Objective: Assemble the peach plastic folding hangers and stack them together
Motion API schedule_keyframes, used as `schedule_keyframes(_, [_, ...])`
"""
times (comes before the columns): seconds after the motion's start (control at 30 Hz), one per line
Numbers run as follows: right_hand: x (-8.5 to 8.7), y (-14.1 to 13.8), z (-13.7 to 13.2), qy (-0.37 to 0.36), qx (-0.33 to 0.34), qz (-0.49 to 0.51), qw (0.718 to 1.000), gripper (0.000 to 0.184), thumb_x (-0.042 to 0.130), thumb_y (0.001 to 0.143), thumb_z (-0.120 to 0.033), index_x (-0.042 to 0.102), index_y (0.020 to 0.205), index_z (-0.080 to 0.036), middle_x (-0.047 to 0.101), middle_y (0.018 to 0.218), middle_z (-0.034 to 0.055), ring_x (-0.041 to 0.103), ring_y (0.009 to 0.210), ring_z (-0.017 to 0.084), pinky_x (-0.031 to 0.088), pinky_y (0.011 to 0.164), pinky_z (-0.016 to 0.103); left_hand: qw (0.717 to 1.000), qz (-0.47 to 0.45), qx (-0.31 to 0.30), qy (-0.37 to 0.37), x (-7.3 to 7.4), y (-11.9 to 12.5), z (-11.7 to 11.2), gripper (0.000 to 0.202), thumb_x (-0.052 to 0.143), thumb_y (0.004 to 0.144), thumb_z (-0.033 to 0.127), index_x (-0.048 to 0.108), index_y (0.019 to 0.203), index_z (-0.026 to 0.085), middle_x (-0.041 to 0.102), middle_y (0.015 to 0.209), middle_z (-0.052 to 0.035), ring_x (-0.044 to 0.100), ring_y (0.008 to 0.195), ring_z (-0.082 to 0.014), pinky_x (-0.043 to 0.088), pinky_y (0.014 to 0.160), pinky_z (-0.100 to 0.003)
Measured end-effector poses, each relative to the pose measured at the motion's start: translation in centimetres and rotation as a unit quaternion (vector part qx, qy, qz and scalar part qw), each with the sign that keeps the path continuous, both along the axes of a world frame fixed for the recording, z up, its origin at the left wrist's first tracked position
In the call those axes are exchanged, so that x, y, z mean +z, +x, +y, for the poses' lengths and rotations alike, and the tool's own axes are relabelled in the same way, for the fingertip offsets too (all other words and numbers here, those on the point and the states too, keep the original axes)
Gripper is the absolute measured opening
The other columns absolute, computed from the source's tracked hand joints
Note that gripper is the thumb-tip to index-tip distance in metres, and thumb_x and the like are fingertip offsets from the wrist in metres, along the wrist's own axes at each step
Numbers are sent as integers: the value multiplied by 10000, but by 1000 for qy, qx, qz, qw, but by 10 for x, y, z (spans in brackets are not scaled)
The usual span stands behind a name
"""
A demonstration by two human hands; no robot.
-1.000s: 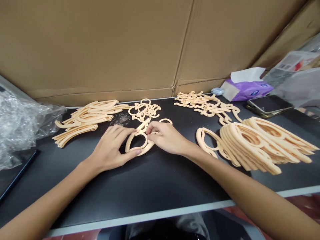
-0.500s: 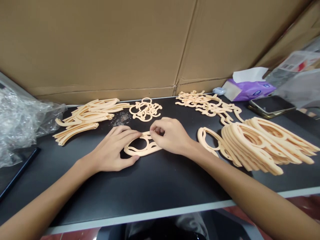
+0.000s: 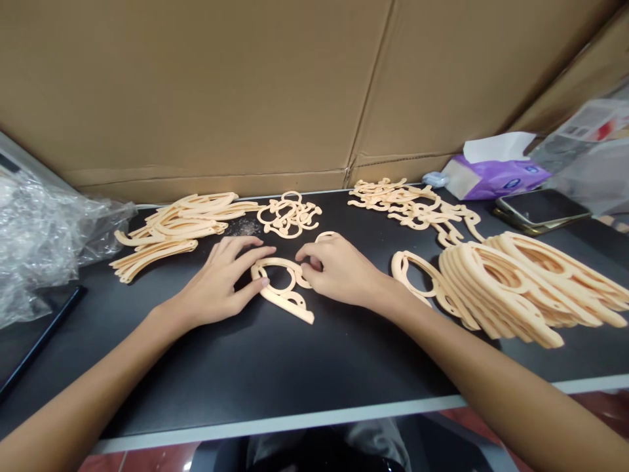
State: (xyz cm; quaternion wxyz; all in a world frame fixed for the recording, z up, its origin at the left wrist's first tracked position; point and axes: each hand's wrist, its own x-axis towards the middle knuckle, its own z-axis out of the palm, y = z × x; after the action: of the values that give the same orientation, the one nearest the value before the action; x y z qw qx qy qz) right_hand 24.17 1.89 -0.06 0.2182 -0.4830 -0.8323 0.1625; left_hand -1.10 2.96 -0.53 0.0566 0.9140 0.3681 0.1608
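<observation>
A peach plastic frame piece (image 3: 284, 292) with a round ring and a flat bar lies on the black table (image 3: 275, 367) between my hands. My left hand (image 3: 221, 282) grips its left side, thumb on the ring and fingers over the top. My right hand (image 3: 339, 269) pinches the ring's right side, fingers curled. A large fanned stack of the same frame pieces (image 3: 515, 282) lies to the right of my right wrist.
Curved peach strips (image 3: 171, 229) are piled at the back left, small cut-out scraps (image 3: 289, 215) behind my hands, more scraps (image 3: 413, 206) at back right. Crumpled clear plastic (image 3: 44, 236) sits left. A tissue pack (image 3: 496, 174) and phone (image 3: 540, 208) sit right. Cardboard (image 3: 246, 85) walls the back.
The piece has been turned between my hands: its bar end now points toward me and to the right. Both hands have shifted slightly toward the back of the table.
</observation>
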Motion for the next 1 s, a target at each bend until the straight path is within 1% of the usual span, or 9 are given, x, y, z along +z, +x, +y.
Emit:
schedule_keyframes(0.07, [2,1,-1,-48,-8,15,999,268,568,811,-145,749,1008,-165,678,687,10,589,698,158,418,760,298,999,-14,41,23,-1,0,3,395,553,970,443,615,1252,174,587,1222,-124,523,1153,-288,415,1022,-468])
schedule_keyframes(0.13, [4,1,-2,-88,-11,31,996,297,577,800,-166,714,1063,-163,671,675,-4,573,655,147,388,660,269,998,-15,60,28,-2,1,5,292,573,958,448,642,1017,170,627,1006,-80,548,976,-251,431,905,-422])
schedule_keyframes(0.17, [4,1,-3,-102,-8,38,994,320,576,795,-166,691,1094,-161,662,662,-14,562,634,141,369,626,259,998,-13,57,26,-2,1,5,269,564,967,435,628,917,179,628,921,-58,542,912,-235,420,861,-404])
schedule_keyframes(0.23, [5,1,-4,-117,12,52,992,362,567,785,-143,643,1138,-158,634,622,-44,536,593,125,348,601,244,999,-12,31,15,-3,3,4,279,518,1000,387,603,822,189,622,834,-34,527,847,-211,398,814,-380])
schedule_keyframes(0.37, [7,0,-6,-130,58,60,988,310,545,764,-85,614,1054,-170,575,557,-83,499,549,107,344,607,229,1000,-25,-11,-3,-6,6,2,290,444,1038,323,610,842,188,619,839,-34,522,833,-192,406,798,-353])
schedule_keyframes(0.53, [13,0,-7,-131,69,40,988,220,529,748,-61,610,913,-183,571,560,-70,510,557,111,347,621,234,1000,-23,-6,-13,-6,6,-1,298,405,1046,334,620,898,190,631,893,-50,542,882,-203,429,851,-374])
schedule_keyframes(0.73, [18,-2,-12,-143,79,20,986,209,526,758,-70,622,897,-192,593,611,-42,515,568,123,333,586,234,999,-31,-8,-15,-3,5,-1,255,437,1022,330,642,945,197,656,959,-56,573,913,-202,447,863,-379])
schedule_keyframes(0.9, [23,-3,-14,-116,53,-10,992,180,558,802,-125,652,938,-197,653,700,3,562,631,140,317,594,244,999,-34,-12,-2,-2,5,-1,237,440,1013,315,630,926,205,658,935,-48,587,890,-199,456,851,-370])
schedule_keyframes(1.0, [31,-1,-21,-71,-7,-54,996,164,530,874,-176,668,959,-196,691,759,42,602,664,169,314,584,266,1000,-23,-15,-1,-1,5,-1,220,443,1009,298,621,921,201,655,937,-50,588,896,-200,463,856,-376])
